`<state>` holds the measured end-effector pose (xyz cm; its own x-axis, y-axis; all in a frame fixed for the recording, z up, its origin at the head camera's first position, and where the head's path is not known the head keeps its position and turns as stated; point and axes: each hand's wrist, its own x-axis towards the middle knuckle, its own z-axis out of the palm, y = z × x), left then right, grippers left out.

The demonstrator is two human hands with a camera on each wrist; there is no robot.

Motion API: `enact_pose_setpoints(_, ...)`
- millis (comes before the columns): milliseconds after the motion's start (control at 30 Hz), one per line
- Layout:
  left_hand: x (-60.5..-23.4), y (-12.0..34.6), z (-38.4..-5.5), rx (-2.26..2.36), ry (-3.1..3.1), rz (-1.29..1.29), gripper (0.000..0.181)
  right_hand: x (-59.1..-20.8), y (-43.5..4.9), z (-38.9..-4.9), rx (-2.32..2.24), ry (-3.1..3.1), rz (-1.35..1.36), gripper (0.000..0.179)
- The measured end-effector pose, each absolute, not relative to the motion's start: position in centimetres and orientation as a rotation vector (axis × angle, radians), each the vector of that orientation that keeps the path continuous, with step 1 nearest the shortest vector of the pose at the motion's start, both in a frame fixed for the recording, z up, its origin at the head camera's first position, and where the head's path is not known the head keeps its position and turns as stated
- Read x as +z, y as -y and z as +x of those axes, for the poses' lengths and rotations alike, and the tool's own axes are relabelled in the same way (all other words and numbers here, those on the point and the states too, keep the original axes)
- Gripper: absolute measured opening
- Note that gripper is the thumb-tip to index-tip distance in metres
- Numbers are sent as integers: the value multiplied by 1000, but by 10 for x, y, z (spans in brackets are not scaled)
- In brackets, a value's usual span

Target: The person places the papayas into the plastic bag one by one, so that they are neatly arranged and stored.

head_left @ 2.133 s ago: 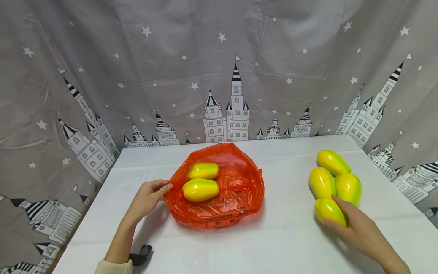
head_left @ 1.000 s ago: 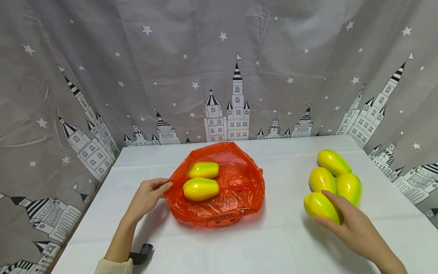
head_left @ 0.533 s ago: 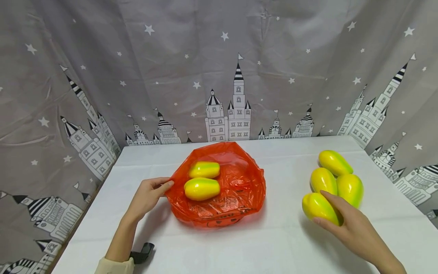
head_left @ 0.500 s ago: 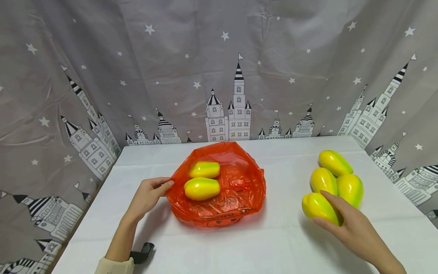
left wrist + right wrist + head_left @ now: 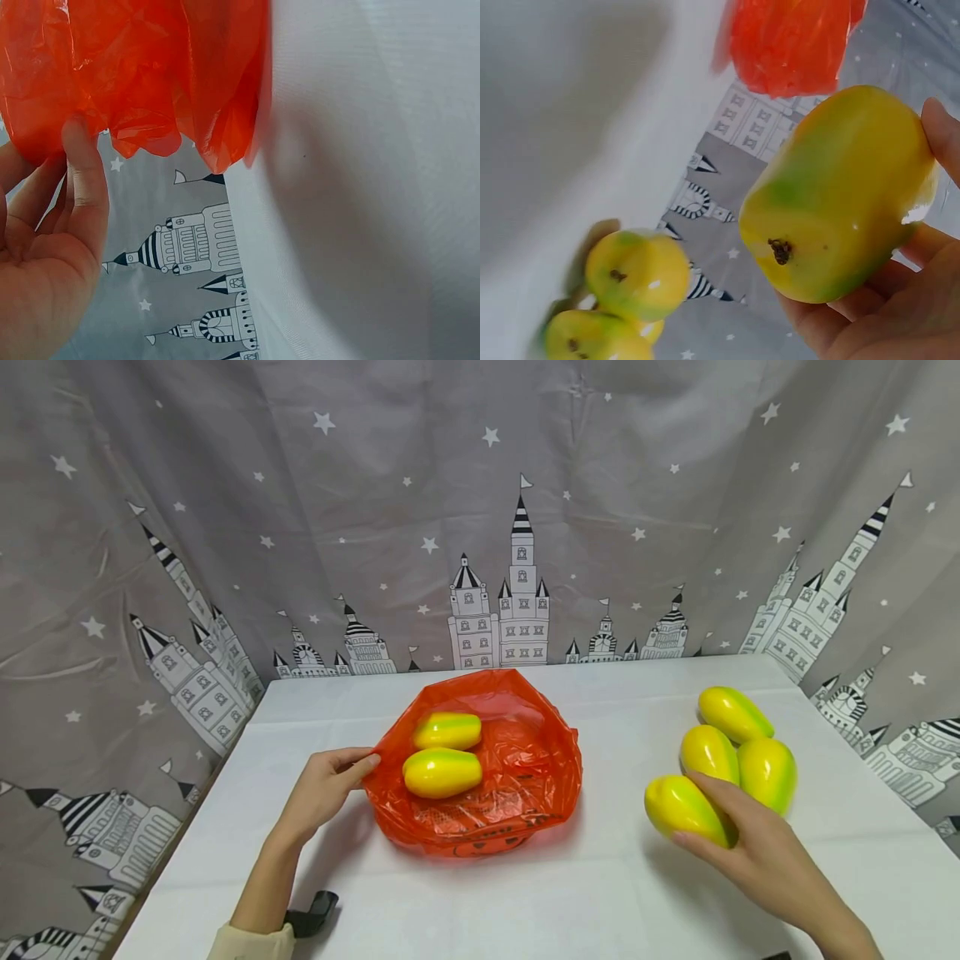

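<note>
A red plastic bag (image 5: 525,789) lies with its mouth spread on the table, and two yellow-green mangoes (image 5: 442,774) rest inside its left part. My left hand (image 5: 318,797) pinches the bag's left rim between thumb and fingers; the left wrist view shows the thumb (image 5: 82,172) against the red film. At the right, my right hand (image 5: 772,856) grips another mango (image 5: 684,810), thumb on the near side and fingers on the far side. In the right wrist view this mango (image 5: 840,195) shows its brown stem end, raised off the table.
Three more mangoes (image 5: 767,774) lie bunched on the right of the white table (image 5: 600,902), just beyond the right hand. A grey curtain (image 5: 585,510) printed with castles and stars hangs behind the table. A black device (image 5: 315,914) is at the left wrist.
My right hand has taken the mango off the near end of the group and moved it left and slightly up. The left hand keeps its hold on the bag, which stays in place.
</note>
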<state>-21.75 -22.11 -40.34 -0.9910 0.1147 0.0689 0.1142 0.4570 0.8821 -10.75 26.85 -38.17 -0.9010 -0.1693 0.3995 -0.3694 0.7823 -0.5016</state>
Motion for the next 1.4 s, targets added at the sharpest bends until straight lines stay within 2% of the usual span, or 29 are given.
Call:
enact_pose_setpoints(433, -406, 221, -218, 1614, -2683, 204, 36, -350, -246, -131, 782, 2685, 516, 70)
enact_pose_setpoints(1400, -402, 217, -220, 1616, -2680, 232, 36, -351, -207, -140, 1009, 2663, 670, 70)
